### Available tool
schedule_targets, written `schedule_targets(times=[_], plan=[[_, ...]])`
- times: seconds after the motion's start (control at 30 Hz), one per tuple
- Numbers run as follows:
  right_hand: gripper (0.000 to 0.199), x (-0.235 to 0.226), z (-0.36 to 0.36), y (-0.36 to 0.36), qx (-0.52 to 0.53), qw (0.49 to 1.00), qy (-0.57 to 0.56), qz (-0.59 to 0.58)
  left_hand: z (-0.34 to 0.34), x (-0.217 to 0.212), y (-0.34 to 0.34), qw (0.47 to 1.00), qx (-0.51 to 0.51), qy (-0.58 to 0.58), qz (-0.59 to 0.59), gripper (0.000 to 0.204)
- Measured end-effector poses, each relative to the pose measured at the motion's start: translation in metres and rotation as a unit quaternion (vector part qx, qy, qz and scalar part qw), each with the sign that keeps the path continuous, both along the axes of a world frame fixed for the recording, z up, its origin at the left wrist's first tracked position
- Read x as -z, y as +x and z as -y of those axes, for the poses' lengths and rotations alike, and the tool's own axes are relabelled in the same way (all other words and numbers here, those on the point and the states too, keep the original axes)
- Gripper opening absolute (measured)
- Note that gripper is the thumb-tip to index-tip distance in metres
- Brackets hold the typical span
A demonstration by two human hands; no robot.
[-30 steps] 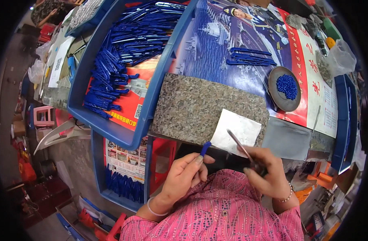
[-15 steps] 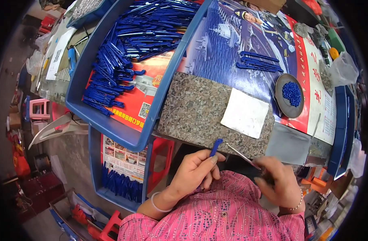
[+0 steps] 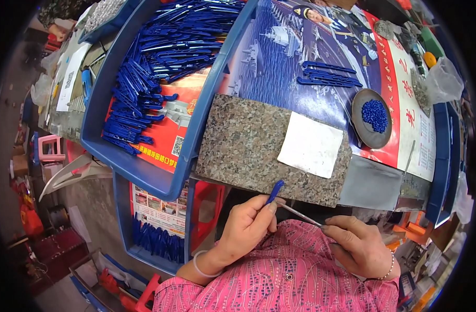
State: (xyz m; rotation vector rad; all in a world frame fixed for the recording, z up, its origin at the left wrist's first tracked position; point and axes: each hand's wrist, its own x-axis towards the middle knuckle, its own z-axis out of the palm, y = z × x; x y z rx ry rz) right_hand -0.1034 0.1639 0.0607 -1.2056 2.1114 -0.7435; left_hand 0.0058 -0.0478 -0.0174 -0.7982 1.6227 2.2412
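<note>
Fingers of left hand (image 3: 247, 224) pinch bent-tipped blue strip (image 3: 275, 191) at bench's (image 3: 413, 192) near edge, apparently steadying it beside slim metal tool (image 3: 302, 215) gripped by right hand's (image 3: 360, 247) curled fingers; bead dish (image 3: 374, 140) sits rightward, seemingly for reach.

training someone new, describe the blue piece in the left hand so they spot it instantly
Find the speckled slab. By its near edge, the left hand pinches the blue piece, one end poking up. Unlike the blue heap in the big tray, this piece is held singly.
</note>
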Motion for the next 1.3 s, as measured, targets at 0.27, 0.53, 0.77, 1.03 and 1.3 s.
schedule_targets(times=[0.27,0.53,0.77,1.03,1.3], plan=[[0.04,0.003,0.001,0.0,0.002,1.0,-0.023,-0.012,-0.006,0.003,0.001,0.98,0.024,-0.184,-0.075,0.019],[0.039,0.006,0.002,0.001,0.001,0.999,-0.019,-0.028,-0.007,-0.003,-0.004,0.962,0.034,-0.258,-0.083,0.017],[0.038,0.007,0.002,0.0,-0.002,0.999,-0.024,-0.028,-0.009,0.004,-0.001,0.942,0.041,-0.313,-0.115,0.015],[0.043,0.007,0.004,0.002,0.017,0.999,0.008,0.051,-0.011,0.004,-0.001,0.887,0.088,-0.431,-0.138,0.009],[0.047,0.013,0.002,0.005,-0.033,0.996,0.004,-0.08,-0.007,0.001,-0.004,0.872,0.132,-0.451,-0.136,0.011]])
